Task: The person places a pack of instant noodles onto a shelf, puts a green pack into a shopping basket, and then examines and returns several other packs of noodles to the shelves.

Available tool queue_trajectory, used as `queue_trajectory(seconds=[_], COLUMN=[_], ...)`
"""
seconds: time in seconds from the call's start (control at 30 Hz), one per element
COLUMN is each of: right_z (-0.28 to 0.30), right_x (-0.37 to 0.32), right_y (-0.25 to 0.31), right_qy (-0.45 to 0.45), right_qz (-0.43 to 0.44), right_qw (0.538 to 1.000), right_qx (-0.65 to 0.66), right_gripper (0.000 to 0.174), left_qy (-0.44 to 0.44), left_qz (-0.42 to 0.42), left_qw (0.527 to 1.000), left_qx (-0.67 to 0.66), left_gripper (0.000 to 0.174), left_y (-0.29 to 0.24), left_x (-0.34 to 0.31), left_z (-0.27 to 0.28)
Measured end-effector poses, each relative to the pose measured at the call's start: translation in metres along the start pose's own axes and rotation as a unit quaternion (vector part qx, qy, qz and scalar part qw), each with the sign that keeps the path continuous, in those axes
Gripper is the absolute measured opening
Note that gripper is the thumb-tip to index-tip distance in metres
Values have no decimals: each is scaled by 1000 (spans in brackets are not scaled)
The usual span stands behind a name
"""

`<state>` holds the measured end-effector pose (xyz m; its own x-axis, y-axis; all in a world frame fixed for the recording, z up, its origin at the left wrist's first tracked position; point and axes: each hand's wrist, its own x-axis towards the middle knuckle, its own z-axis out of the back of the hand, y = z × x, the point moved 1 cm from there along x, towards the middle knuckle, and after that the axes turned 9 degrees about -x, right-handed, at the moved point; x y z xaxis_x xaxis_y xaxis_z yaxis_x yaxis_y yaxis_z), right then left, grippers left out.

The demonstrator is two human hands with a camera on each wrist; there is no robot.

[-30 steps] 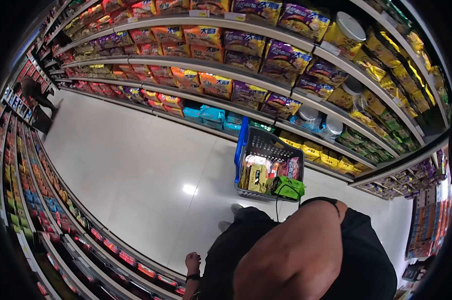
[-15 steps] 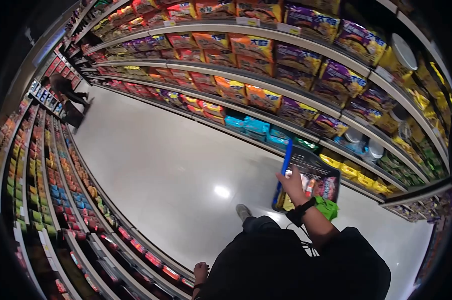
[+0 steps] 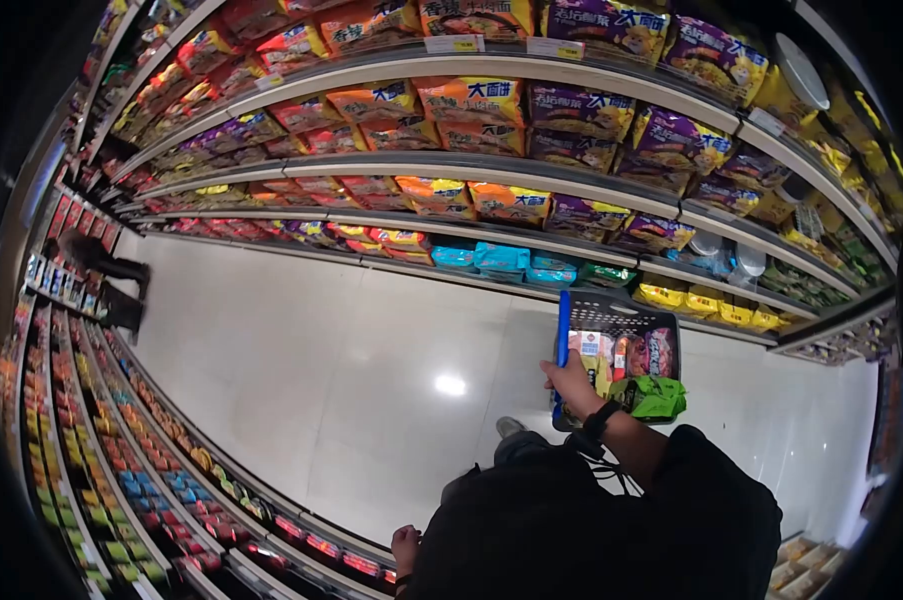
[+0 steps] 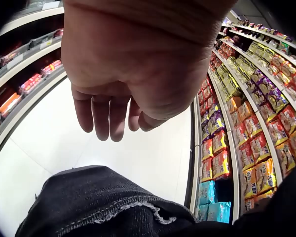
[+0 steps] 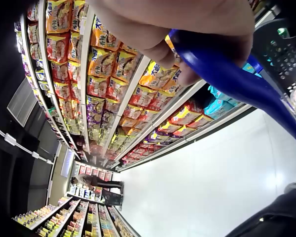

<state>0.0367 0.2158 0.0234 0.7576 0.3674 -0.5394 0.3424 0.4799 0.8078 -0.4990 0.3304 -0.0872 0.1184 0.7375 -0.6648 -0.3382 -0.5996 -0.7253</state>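
Just one right hand (image 3: 572, 386) around one blue basket handle (image 5: 237, 84).

Orange packets (image 3: 470, 101) beside purple packets (image 3: 579, 108)

Pale, glossy floor (image 3: 271, 340) with a dark basket (image 3: 621, 316) and a shoe (image 3: 509, 427) on it.

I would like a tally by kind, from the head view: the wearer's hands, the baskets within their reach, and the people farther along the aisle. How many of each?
Hands: 2 (left hand, right hand)
Basket: 1
Distant person: 1
Total: 4
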Motion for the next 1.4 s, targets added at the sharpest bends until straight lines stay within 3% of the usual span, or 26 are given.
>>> queue_trajectory(seconds=[0.1, 0.17, 0.2, 0.3, 0.37, 0.47, 0.5, 0.57, 0.73, 0.8, 0.83, 0.97, 1.03, 1.13, 1.2, 1.23, 1.3, 1.33, 1.37, 1.4], right_z=[-30, -50, -62, -96, -122, -154, -163, -183, -234, -254, -264, -303, -311, -332, -337, -330, -310, -314, -307, -281], right_x=[4, 9, 12, 8, 26, 43, 42, 42, 46, 39, 37, 42, 15, 17, 4, -1, -12, -2, 6, 13], right_y=[1, 1, 2, 14, -1, -10, -5, -4, 9, 21, 25, 36, 67, 67, 69, 69, 68, 40, 19, 5], right_qy=[-30, -35, -28, -97, -127, -163, -171, -177, -206, -209, -204, -207, -166, -143, -40, -38, 185, 87, 91, 170], right_qz=[28, 9, 14, 15, 32, 49, 46, 58, 86, 98, 102, 99, 61, 89, 132, 129, 159, 253, 260, 214], right_qw=[999, 999, 998, 994, 991, 985, 984, 981, 972, 971, 972, 972, 984, 984, 989, 990, 966, 956, 960, 960], right_qx=[15, 22, 55, 46, 35, -19, -18, -49, -67, -61, -53, -56, -22, -56, -50, -48, -86, -117, -52, -61], right_gripper=[32, 32, 30, 27, 29, 34, 34, 36, 39, 38, 37, 36, 40, 43, 48, 48, 55, 58, 55, 48], left_qy=[7, 87, 84, 88, 102, 140, 133, 52, 101, 153, 151, 148, 173, 219, 253, 269, 282, 288, 293, 289], left_qz=[-3, 0, -45, -51, -66, 1, 39, -12, -32, -27, -65, -56, -69, -98, -135, -158, -180, -190, -199, -197], left_qw=[998, 991, 995, 992, 989, 989, 976, 994, 984, 962, 967, 968, 962, 947, 930, 920, 904, 902, 900, 902], left_qx=[62, -104, 14, 79, 89, -54, -169, 97, 143, 223, 197, 195, 201, 213, 230, 238, 268, 261, 254, 254], left_gripper=[14, 14, 14, 14, 13, 12, 14, 15, 15, 18, 20, 20, 20, 21, 23, 24, 27, 27, 27, 27], left_y=[-21, -26, -29, -17, -38, -88, -97, -129, -160, -170, -175, -198, -210, -246, -270, -281, -304, -314, -319, -318], left_x=[42, 73, 92, 169, 201, 218, 227, 221, 246, 261, 255, 243, 242, 232, 222, 219, 206, 196, 189, 185], left_z=[5, 18, 26, 62, 83, 117, 123, 141, 173, 184, 182, 160, 148, 108, 73, 56, 20, 2, -10, -16])
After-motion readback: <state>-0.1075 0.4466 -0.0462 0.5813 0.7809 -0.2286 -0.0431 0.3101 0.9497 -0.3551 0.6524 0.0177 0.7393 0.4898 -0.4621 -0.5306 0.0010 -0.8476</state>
